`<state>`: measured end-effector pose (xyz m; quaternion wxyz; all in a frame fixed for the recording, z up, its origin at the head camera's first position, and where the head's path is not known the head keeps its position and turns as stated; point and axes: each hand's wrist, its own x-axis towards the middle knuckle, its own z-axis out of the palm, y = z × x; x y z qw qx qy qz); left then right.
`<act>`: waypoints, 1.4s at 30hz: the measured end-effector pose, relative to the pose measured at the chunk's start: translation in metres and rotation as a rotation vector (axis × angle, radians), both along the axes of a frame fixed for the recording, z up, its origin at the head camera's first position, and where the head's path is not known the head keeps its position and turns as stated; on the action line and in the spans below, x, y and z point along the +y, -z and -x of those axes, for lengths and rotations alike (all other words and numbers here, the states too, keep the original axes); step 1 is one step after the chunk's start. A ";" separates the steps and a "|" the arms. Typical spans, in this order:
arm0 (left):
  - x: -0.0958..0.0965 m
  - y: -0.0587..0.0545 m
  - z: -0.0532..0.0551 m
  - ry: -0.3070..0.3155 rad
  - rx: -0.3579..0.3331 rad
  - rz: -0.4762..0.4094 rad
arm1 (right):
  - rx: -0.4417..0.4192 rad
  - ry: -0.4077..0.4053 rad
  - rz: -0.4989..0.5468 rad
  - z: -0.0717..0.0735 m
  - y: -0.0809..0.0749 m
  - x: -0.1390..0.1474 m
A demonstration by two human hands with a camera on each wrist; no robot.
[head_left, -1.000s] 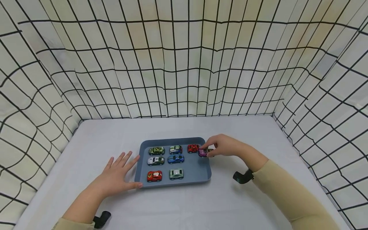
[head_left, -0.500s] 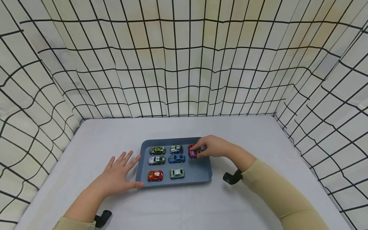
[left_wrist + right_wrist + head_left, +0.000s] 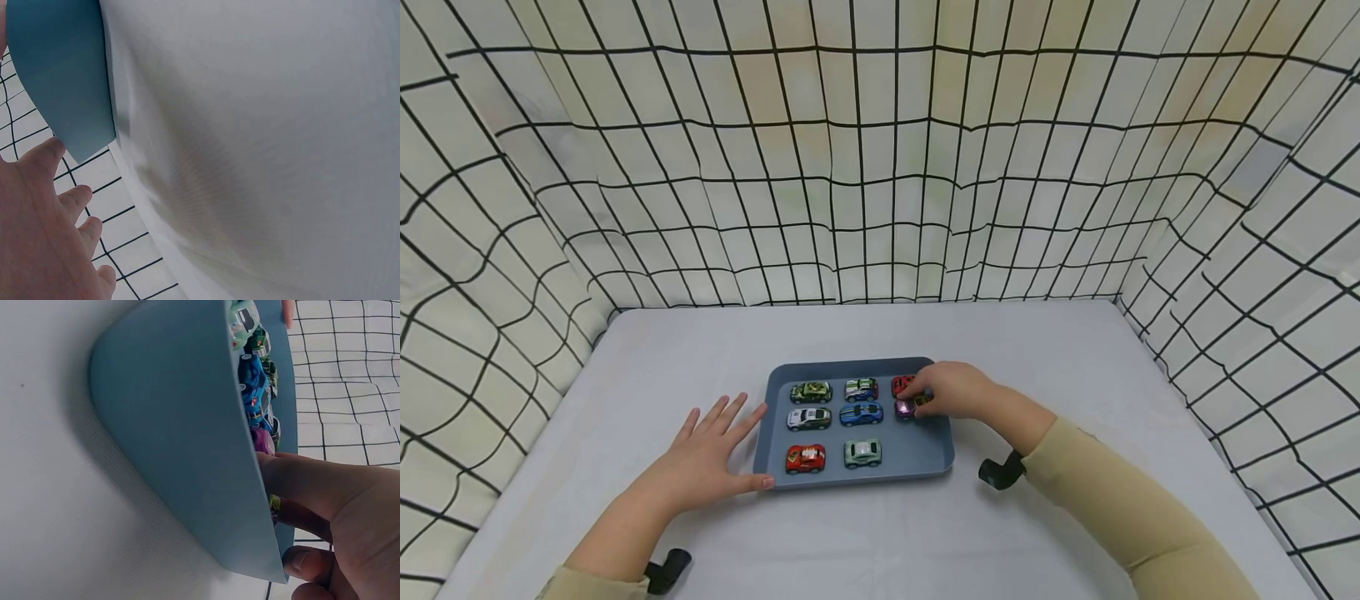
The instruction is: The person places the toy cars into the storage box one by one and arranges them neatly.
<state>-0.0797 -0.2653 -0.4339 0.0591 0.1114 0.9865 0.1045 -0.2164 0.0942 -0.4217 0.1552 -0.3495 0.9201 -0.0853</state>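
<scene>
A purple toy car [image 3: 905,409] is pinched between the thumb and fingers of my right hand [image 3: 958,390], low inside the blue-grey tray [image 3: 917,463]. Just behind it a red toy car [image 3: 901,384] shows partly past my fingers. In the right wrist view the tray wall [image 3: 181,437] hides most of the purple car [image 3: 263,441]. My left hand [image 3: 700,467] lies spread at the tray's left side, thumb and index fingertip at the rim. The left wrist view shows those spread fingers beside the tray wall [image 3: 62,69].
Left and middle in the tray sit a camouflage-green car [image 3: 811,392], a white-and-green car [image 3: 808,418], a red car [image 3: 805,458], a striped car [image 3: 861,389], a blue car [image 3: 861,413] and a pale green car [image 3: 862,452]. Black netting [image 3: 880,179] surrounds the white table [image 3: 880,533].
My right hand has carried the purple car left from the tray's right rim, then slightly toward me, to just in front of the red car. My left hand has stayed in place.
</scene>
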 end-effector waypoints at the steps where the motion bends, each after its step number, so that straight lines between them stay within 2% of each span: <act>1: 0.000 0.000 0.000 0.000 -0.001 -0.001 | 0.011 -0.004 -0.007 0.000 0.001 0.000; 14: 0.002 -0.003 0.000 0.007 0.007 -0.006 | 0.149 -0.095 -0.036 -0.002 0.005 -0.002; 25: 0.003 -0.004 -0.001 0.003 0.006 -0.011 | 0.208 -0.119 -0.048 -0.003 0.007 -0.001; 35: -0.001 -0.002 0.000 0.001 0.011 -0.004 | 0.186 -0.128 0.010 -0.002 -0.001 0.001; 42: 0.001 -0.002 -0.001 0.003 0.007 -0.005 | 0.161 -0.115 0.009 -0.001 -0.004 0.004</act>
